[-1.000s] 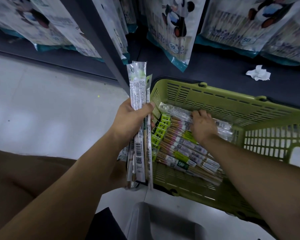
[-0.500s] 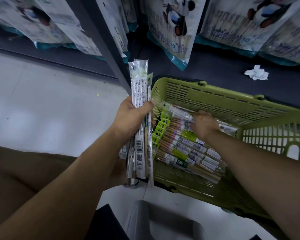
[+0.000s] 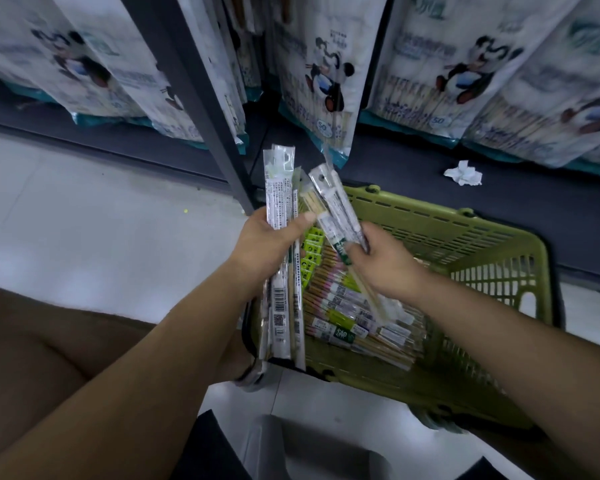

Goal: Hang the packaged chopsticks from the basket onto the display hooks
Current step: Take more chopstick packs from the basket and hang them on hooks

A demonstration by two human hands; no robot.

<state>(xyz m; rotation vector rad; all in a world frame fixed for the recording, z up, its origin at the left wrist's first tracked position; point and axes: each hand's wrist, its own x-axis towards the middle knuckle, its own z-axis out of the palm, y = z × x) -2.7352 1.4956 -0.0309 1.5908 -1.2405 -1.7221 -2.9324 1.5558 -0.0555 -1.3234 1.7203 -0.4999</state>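
Note:
A green plastic basket (image 3: 492, 258) stands on the floor with several chopstick packs (image 3: 347, 313) lying in it. My left hand (image 3: 267, 244) grips an upright bundle of chopstick packs (image 3: 279, 199) at the basket's left edge. My right hand (image 3: 381, 261) holds one chopstick pack (image 3: 329, 206) lifted above the basket, its top tilted left toward the bundle. No display hook shows clearly.
Large panda-printed bags (image 3: 323, 71) hang on the rack behind the basket. A dark upright post (image 3: 201, 109) rises just behind my left hand. A crumpled white paper (image 3: 463, 173) lies on the dark base shelf. Pale floor tiles (image 3: 84, 216) spread to the left.
My right hand took a pack out of the basket, raising it and swinging it left toward the bundle. The left hand kept its bundle nearly still.

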